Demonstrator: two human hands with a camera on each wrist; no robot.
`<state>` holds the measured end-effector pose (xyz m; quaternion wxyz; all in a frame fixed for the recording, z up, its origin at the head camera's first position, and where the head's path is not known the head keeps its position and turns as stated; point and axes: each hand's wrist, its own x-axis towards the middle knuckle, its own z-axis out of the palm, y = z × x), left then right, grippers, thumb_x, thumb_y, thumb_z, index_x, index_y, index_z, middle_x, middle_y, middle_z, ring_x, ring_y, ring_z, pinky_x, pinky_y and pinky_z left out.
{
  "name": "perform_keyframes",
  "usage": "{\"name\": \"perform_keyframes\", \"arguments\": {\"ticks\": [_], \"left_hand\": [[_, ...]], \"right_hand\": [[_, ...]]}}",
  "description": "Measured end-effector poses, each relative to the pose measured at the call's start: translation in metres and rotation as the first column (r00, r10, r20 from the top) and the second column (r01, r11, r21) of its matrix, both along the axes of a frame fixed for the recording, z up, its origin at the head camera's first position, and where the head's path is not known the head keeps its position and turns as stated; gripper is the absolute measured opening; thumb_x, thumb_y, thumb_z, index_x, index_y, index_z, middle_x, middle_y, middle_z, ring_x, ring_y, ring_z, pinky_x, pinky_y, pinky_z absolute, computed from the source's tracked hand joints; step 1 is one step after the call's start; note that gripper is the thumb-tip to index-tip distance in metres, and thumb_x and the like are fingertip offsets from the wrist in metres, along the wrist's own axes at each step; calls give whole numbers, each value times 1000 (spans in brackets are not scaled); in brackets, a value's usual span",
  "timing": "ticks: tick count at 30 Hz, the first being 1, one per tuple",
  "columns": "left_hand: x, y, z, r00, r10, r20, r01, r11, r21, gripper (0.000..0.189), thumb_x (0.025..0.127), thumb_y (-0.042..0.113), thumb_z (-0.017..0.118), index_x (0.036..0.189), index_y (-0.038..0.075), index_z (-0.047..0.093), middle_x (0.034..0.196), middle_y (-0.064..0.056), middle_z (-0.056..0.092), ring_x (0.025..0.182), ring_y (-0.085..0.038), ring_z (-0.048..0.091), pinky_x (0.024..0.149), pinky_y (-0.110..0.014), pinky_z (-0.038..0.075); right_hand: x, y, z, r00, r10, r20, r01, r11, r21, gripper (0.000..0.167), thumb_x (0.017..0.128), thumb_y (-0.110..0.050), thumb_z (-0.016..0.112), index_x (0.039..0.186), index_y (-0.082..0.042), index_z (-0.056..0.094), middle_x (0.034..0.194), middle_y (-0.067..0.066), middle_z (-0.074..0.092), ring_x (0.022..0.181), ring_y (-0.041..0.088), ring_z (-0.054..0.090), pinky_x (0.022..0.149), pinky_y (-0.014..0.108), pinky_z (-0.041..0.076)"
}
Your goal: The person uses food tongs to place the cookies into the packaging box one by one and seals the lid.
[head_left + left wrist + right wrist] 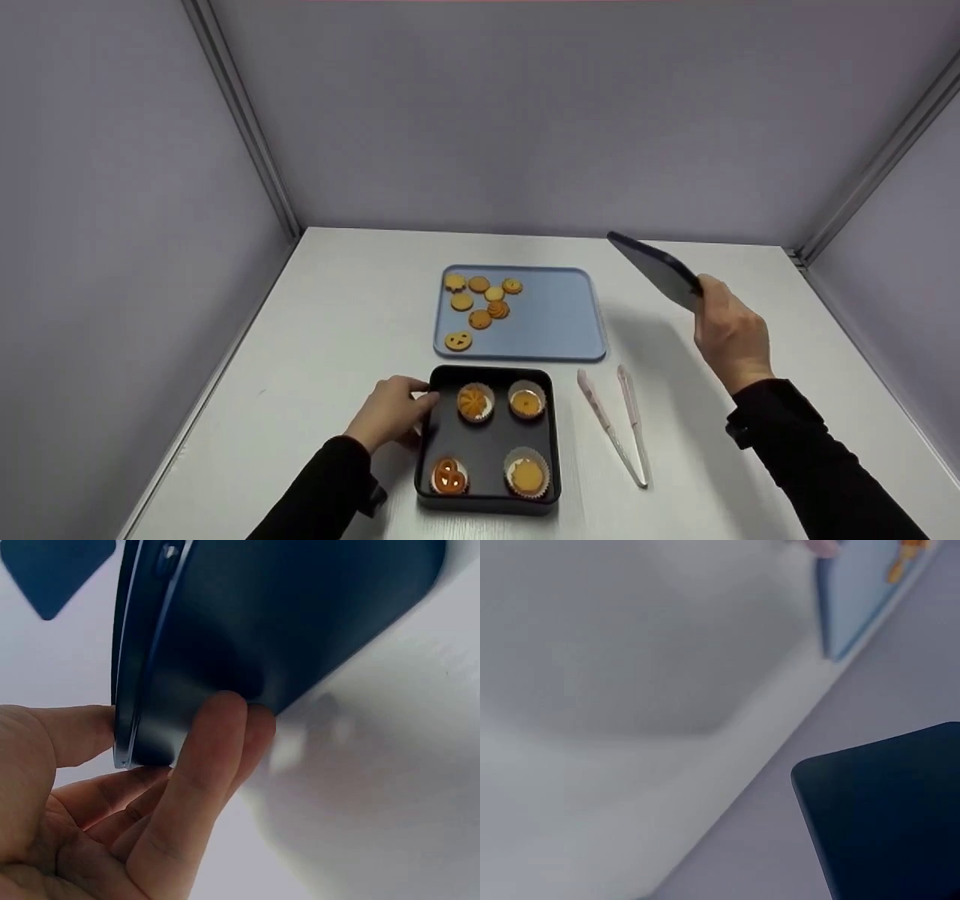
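Observation:
A black rectangular tin (pixel 495 442) stands at the front of the table, with a cookie in a paper cup near each inner corner. At its left wall, my left hand (pixel 391 411) grips the tin, thumb at the rim. The left wrist view shows that thumb (pixel 79 736) and the fingers about the dark wall (pixel 300 607). Raised above the table on the right, my right hand (pixel 731 330) holds a flat dark lid (pixel 664 274) by its near end, tilted. The lid (pixel 885 817) also fills the lower right of the right wrist view, where the holding fingers are out of sight.
Behind the tin lies a blue tray (pixel 562 311) with several cookies (pixel 480 319) on its left half. Spread tongs (pixel 636 427) with pinkish tips lie right of the tin. Grey panels (pixel 487 120) enclose the white table (pixel 300 360) at the back and sides.

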<state>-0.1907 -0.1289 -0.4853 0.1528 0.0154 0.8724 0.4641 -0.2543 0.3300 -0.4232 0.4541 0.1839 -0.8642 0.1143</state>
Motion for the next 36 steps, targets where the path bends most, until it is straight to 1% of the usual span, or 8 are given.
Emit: {"name": "perform_keyframes", "arguments": {"ticks": [6,12,16,19,23,26,30,36], "left_hand": [[-2,-4,4,1000,-20,12,20,999,25,35,102,19,62,128,-4,68,84,-15,72,56,-25,72,55,-36,61],[-6,-4,11,999,28,-16,-27,1000,13,29,103,19,60,121,-2,72,87,-16,70,57,-24,71,54,-35,60],[-11,-5,24,985,127,-116,-126,992,21,32,104,19,59,128,1,69,91,-16,71,64,-26,73,54,-33,60],[-14,-4,35,967,150,-207,-135,987,87,35,105,20,58,135,3,66,95,-16,73,75,-29,74,59,-34,61],[-16,1,45,958,115,-264,-65,980,190,36,106,22,57,138,6,64,98,-13,73,84,-31,75,65,-36,63],[-17,5,51,962,86,-260,-20,969,248,39,106,25,58,140,7,62,102,-11,73,85,-28,75,68,-37,63],[-15,10,57,975,31,-221,36,956,291,45,107,30,57,146,8,56,117,-14,70,92,-28,75,73,-39,63],[-14,22,64,986,-58,-154,107,936,334,63,107,35,55,162,15,31,146,-17,56,118,-35,66,90,-42,60]], "right_hand": [[0,-8,17,992,35,123,11,934,-356,23,102,-7,61,115,10,54,92,33,66,81,52,66,67,56,48],[4,-13,25,966,86,244,56,853,-520,30,105,-14,57,120,11,54,96,24,66,81,14,61,71,19,41],[6,-17,32,928,188,322,56,782,-621,34,106,-22,56,126,6,53,99,11,66,83,-2,59,72,13,46],[7,-21,37,849,394,352,0,666,-746,33,107,-25,56,128,0,50,105,2,67,90,3,66,76,15,53],[7,-27,39,692,651,312,-47,471,-881,30,106,-22,57,127,-3,48,110,1,71,96,13,71,82,21,58],[8,-36,36,592,751,293,-35,387,-921,31,105,-22,58,126,-2,47,107,4,73,93,16,72,80,26,60],[12,-54,29,483,827,287,13,321,-947,31,105,-21,58,124,-1,45,102,5,73,90,16,72,79,28,60],[21,-83,20,321,896,306,51,307,-950,31,107,-20,56,126,0,44,103,7,73,90,17,72,78,29,60]]}}
